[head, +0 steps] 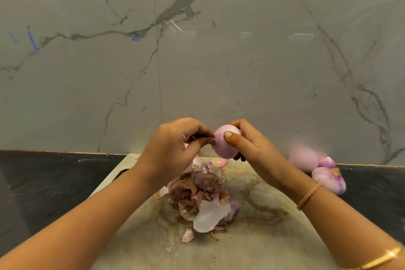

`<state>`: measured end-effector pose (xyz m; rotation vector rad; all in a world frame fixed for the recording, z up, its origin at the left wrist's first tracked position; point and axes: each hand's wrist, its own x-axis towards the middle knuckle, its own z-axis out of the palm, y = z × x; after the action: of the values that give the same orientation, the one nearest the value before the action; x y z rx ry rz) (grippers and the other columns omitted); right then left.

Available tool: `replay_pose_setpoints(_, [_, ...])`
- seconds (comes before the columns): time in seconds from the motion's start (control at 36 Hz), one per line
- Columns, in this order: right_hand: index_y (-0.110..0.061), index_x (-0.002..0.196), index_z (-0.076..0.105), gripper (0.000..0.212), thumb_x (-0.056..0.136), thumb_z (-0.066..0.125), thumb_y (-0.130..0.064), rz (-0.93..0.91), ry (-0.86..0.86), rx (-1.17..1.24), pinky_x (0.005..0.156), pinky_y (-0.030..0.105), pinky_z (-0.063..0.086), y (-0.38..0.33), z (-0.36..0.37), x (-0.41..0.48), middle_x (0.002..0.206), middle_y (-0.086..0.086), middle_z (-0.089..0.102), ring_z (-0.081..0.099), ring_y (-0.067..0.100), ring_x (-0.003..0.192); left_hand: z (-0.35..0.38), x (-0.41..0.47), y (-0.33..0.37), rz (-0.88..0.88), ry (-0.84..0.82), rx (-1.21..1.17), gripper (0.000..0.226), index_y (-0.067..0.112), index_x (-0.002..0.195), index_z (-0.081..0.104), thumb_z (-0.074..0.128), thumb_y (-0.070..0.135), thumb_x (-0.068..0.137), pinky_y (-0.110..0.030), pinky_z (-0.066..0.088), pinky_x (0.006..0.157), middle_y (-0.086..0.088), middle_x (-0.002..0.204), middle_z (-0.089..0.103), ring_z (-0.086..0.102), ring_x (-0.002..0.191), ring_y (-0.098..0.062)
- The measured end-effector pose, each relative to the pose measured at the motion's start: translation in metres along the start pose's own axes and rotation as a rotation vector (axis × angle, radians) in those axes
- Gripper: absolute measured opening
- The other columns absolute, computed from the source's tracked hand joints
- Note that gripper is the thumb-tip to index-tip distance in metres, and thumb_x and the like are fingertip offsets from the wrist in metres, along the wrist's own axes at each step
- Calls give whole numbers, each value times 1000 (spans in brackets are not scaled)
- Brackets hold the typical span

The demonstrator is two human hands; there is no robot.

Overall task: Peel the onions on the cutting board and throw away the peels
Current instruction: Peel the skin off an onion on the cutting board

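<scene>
A pale pink onion [224,146] is held up above the far end of the stained cutting board [252,226]. My right hand [252,147] grips it from the right, thumb across its front. My left hand [175,144] pinches at the onion's left side with curled fingers; a scrap of skin shows at its fingertips. A heap of brown and purple peels [203,195] lies on the board below the hands, with a large pale peel on its near side.
Three onions [317,166] lie at the board's right edge by the dark counter [43,182]. A grey marble wall [197,50] rises right behind the board. Small peel bits are scattered on the board.
</scene>
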<state>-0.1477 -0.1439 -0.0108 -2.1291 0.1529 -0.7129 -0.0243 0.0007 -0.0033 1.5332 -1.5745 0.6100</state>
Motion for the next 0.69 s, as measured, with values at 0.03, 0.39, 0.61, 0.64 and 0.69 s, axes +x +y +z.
replay_pose_setpoints(0.03, [-29, 98, 50, 34, 78, 39, -54, -1, -4, -3, 59, 16, 41, 0, 1, 0, 88, -7, 56, 50, 5, 71, 0, 0, 1, -24, -5, -6, 10, 11, 88, 71, 65, 16, 82, -23, 52, 65, 6, 80, 67, 61, 75, -7])
replay_pose_setpoints(0.39, [-35, 106, 43, 28, 79, 44, -42, -69, -58, 23, 78, 34, 53, 1, 4, 1, 105, -10, 53, 57, 17, 95, 12, 2, 6, -498, 32, -382, 18, 19, 84, 60, 55, 4, 93, -21, 53, 64, 0, 76, 65, 60, 66, -11])
replay_pose_setpoints(0.61, [-38, 107, 41, 36, 73, 46, -46, -91, -76, 75, 80, 26, 53, 0, 5, -2, 109, -15, 49, 55, 12, 100, 8, 4, -8, -720, 192, -397, 16, 19, 81, 61, 60, 7, 91, -18, 54, 64, 4, 72, 66, 62, 63, -5])
replay_pose_setpoints(0.64, [-38, 107, 42, 41, 68, 46, -52, -89, -68, 96, 79, 24, 53, 0, 4, -2, 110, -15, 50, 55, 11, 100, 7, 3, -12, -733, 212, -366, 16, 20, 80, 61, 60, 8, 91, -20, 55, 65, 3, 73, 67, 63, 66, -8])
replay_pose_setpoints(0.69, [-36, 107, 44, 48, 63, 43, -55, -74, -54, 129, 77, 22, 52, 0, 2, -1, 110, -12, 52, 55, 11, 99, 2, 2, -18, -728, 239, -310, 18, 23, 80, 61, 63, 9, 90, -29, 57, 70, 4, 75, 68, 65, 70, -13])
